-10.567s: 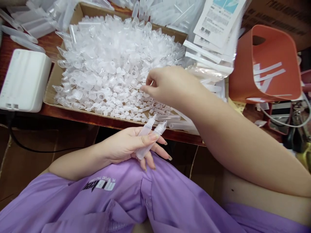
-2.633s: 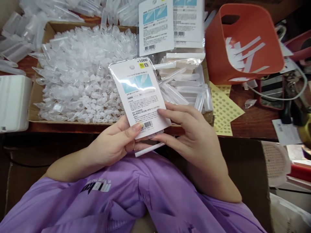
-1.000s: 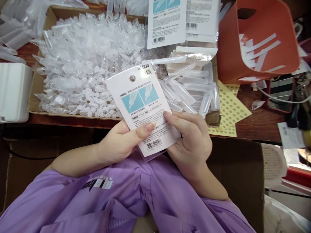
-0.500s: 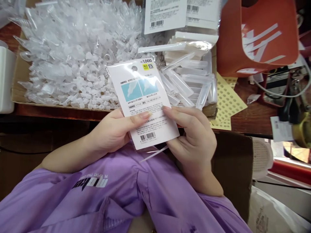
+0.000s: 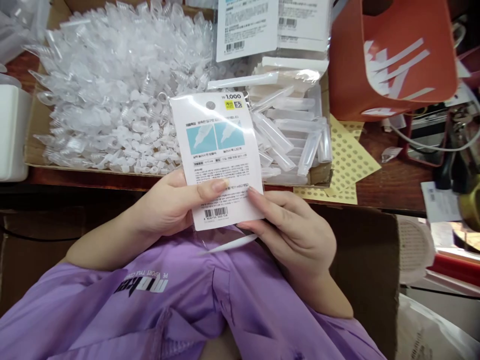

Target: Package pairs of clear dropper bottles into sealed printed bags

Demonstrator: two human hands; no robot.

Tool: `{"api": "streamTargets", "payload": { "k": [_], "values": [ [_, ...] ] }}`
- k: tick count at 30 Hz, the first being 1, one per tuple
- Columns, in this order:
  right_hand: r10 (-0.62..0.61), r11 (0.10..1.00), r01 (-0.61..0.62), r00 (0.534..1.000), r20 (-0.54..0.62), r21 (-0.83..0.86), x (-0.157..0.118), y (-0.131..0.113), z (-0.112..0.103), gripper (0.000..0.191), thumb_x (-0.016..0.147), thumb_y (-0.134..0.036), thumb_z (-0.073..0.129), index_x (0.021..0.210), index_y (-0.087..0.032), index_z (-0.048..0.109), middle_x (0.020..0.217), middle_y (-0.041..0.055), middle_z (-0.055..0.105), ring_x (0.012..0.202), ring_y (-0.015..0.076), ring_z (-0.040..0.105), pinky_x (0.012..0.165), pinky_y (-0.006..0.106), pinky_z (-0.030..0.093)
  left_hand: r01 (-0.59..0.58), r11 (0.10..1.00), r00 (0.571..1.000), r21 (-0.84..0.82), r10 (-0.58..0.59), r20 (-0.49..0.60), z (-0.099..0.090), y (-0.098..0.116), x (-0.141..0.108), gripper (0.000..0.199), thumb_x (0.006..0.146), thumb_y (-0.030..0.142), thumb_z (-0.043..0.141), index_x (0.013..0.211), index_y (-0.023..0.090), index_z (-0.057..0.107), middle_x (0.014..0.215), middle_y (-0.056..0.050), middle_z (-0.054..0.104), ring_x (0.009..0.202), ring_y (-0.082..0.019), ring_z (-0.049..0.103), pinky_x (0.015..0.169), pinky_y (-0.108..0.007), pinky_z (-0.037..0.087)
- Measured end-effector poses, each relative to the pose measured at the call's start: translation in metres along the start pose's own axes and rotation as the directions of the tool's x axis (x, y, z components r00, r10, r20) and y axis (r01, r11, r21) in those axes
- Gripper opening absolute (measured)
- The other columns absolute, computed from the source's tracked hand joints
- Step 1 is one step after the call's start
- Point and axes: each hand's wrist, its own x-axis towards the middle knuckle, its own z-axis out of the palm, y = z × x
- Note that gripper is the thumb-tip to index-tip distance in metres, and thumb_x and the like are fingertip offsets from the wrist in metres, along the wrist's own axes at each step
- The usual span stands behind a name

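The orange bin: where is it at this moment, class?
In the head view, the orange bin is at the upper right, just right of the cardboard tray and beyond the dotted yellow sheets.

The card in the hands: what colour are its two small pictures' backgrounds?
On the card, light blue, clearest in the head view.
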Motion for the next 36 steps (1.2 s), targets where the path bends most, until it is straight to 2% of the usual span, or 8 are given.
{"api": "streamTargets", "payload": {
  "k": [6,10,13,19,23,26,28,36],
  "values": [
    [-0.047,0.997,0.045,0.998,-0.033,-0.064,0.001,0.004,0.005,0.068,0.080,-0.013,0.073,0.140,-0.037,0.051,0.100,0.0002,0.071,0.085,0.0132,0.069,0.078,0.023,0.061,0.021,1.000,0.999,-0.019,-0.021,0.051,-0.005,-0.001,0.005,0.018,0.089,0.011,0.063,0.100,0.015,0.077,0.102,-0.005,0.079,0.099,-0.025,0.073,0.082,-0.030,0.061],
    [-0.045,0.996,0.036,0.994,-0.104,-0.087,-0.002,0.010,0.006,0.067,0.080,-0.013,0.074,0.139,-0.036,0.052,0.102,0.0002,0.071,0.087,0.0134,0.069,0.079,0.023,0.061,0.174,0.985,0.984,-0.001,-0.174,0.047,-0.013,-0.002,0.001,0.025,0.084,0.017,0.071,0.108,0.019,0.075,0.111,-0.008,0.076,0.093,-0.023,0.075,0.070,-0.024,0.060],
    [-0.086,0.988,0.075,0.993,-0.078,-0.132,-0.005,0.014,0.003,0.067,0.081,-0.014,0.072,0.141,-0.034,0.050,0.105,0.0026,0.071,0.091,0.0148,0.069,0.080,0.025,0.061,0.186,0.980,0.981,0.071,-0.190,0.049,-0.018,-0.003,-0.006,0.036,0.083,0.016,0.072,0.118,0.023,0.071,0.123,-0.008,0.072,0.100,-0.023,0.073,0.076,-0.024,0.060],
    [-0.135,0.970,0.126,0.990,-0.028,-0.209,-0.015,0.020,0.005,0.070,0.080,-0.012,0.072,0.143,-0.033,0.048,0.105,0.0044,0.071,0.089,0.0170,0.070,0.076,0.027,0.062,0.157,0.977,0.985,0.145,-0.165,0.043,-0.026,-0.013,-0.015,0.034,0.082,0.012,0.073,0.115,0.021,0.072,0.114,-0.008,0.075,0.102,-0.019,0.072,0.090,-0.027,0.056],
    [0.074,0.996,-0.076,0.996,-0.039,-0.052,-0.023,0.020,0.006,0.064,0.078,-0.012,0.074,0.135,-0.035,0.057,0.099,0.0021,0.068,0.083,0.0151,0.068,0.072,0.028,0.061,0.187,0.968,0.982,0.169,-0.180,-0.058,-0.031,-0.022,-0.014,0.027,0.082,0.018,0.073,0.110,0.020,0.074,0.109,-0.009,0.077,0.094,-0.021,0.075,0.096,-0.034,0.055],
    [0.328,0.922,-0.342,0.939,0.104,0.180,-0.029,0.019,0.001,0.056,0.081,-0.015,0.071,0.132,-0.035,0.059,0.098,0.0015,0.065,0.081,0.0136,0.065,0.067,0.028,0.060,0.178,0.968,0.984,0.178,-0.173,-0.042,-0.035,-0.023,-0.013,0.027,0.082,0.020,0.074,0.109,0.018,0.075,0.106,-0.010,0.077,0.090,-0.021,0.076,0.093,-0.033,0.057],
    [0.387,0.867,-0.423,0.905,0.176,0.264,-0.031,0.019,-0.001,0.054,0.082,-0.014,0.070,0.130,-0.036,0.060,0.097,0.0008,0.063,0.079,0.0124,0.063,0.066,0.026,0.058,0.168,0.970,0.986,0.176,-0.168,-0.018,-0.039,-0.022,-0.012,0.026,0.081,0.020,0.075,0.107,0.017,0.075,0.106,-0.010,0.077,0.090,-0.021,0.076,0.093,-0.033,0.057],
    [0.260,0.964,-0.262,0.964,0.056,0.041,-0.027,0.020,0.007,0.068,0.081,-0.003,0.066,0.135,-0.043,0.055,0.095,-0.0033,0.064,0.080,0.0104,0.061,0.074,0.024,0.056,0.160,0.970,0.987,0.183,-0.161,-0.007,-0.040,-0.023,-0.008,0.030,0.079,0.022,0.078,0.108,0.017,0.072,0.109,-0.011,0.076,0.097,-0.023,0.074,0.089,-0.032,0.059]
  ]
}}
